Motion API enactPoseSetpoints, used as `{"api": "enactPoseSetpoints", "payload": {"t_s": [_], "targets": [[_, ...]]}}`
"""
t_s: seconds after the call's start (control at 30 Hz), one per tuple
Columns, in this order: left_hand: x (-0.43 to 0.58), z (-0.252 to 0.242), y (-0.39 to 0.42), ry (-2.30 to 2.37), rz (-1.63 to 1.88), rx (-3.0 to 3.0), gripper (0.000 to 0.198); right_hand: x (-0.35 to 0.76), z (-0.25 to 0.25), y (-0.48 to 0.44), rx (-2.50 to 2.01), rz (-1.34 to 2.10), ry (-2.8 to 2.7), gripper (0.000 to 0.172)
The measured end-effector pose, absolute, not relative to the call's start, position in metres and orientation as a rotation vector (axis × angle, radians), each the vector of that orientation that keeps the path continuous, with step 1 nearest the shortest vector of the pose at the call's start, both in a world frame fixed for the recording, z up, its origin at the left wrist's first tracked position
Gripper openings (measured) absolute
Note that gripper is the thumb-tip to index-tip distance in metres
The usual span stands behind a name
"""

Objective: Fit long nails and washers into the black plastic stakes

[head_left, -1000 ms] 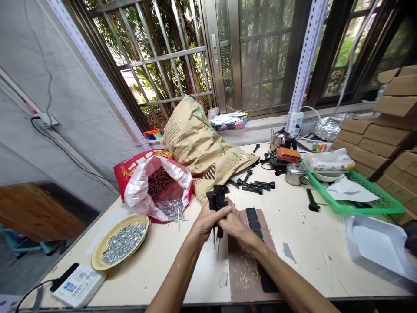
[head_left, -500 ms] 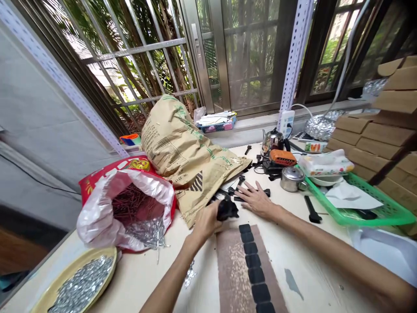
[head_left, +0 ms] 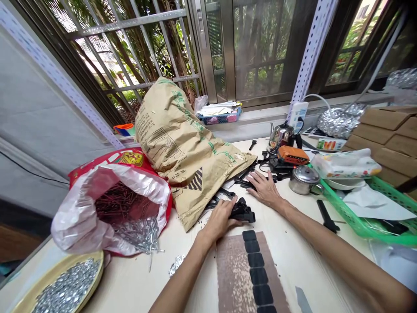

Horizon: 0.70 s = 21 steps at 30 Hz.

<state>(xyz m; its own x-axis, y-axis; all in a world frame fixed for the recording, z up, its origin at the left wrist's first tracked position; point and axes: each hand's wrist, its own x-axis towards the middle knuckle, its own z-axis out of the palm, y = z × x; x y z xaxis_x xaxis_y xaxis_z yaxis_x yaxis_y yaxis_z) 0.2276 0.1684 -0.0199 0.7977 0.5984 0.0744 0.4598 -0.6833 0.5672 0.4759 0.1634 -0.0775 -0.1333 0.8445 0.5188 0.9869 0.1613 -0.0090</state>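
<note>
My left hand point(head_left: 217, 221) is closed round a bundle of black plastic pieces point(head_left: 243, 212), low over the table just beyond a brown mat. Its thumb lies under the bundle and the fingers over it. My right hand point(head_left: 265, 190) rests with fingers spread on other loose black pieces point(head_left: 245, 183) beside the paper sack's mouth. The brown mat point(head_left: 233, 278) carries a row of black rounded squares point(head_left: 256, 260). Out of the big kraft paper sack point(head_left: 182, 152) more black pieces spill near my left fingers.
At left stand a red-and-white bag point(head_left: 78, 217) of screws or nails and a yellow dish point(head_left: 97, 282) of small metal washers. To the right are a lidded metal cup point(head_left: 304, 180), an orange battery pack point(head_left: 292, 155), a kettle point(head_left: 282, 134) and a green basket point(head_left: 368, 232).
The bundle in my left hand has turned from end-on to lying sideways and lower. My right hand stays spread by the black pieces. The camera view has shifted slightly.
</note>
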Motion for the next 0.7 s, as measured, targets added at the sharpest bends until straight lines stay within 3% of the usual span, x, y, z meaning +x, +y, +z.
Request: {"api": "enactPoseSetpoints", "payload": {"t_s": [0.3, 0.7], "targets": [[0.222, -0.031, 0.169, 0.594, 0.407, 2.336, 0.073, 0.478, -0.079, 0.164, -1.759, -0.436, -1.936, 0.041], [0.234, -0.015, 0.161, 0.826, 0.223, 2.251, 0.061, 0.478, -0.08, 0.164, -1.797, -0.413, -1.859, 0.037]]}}
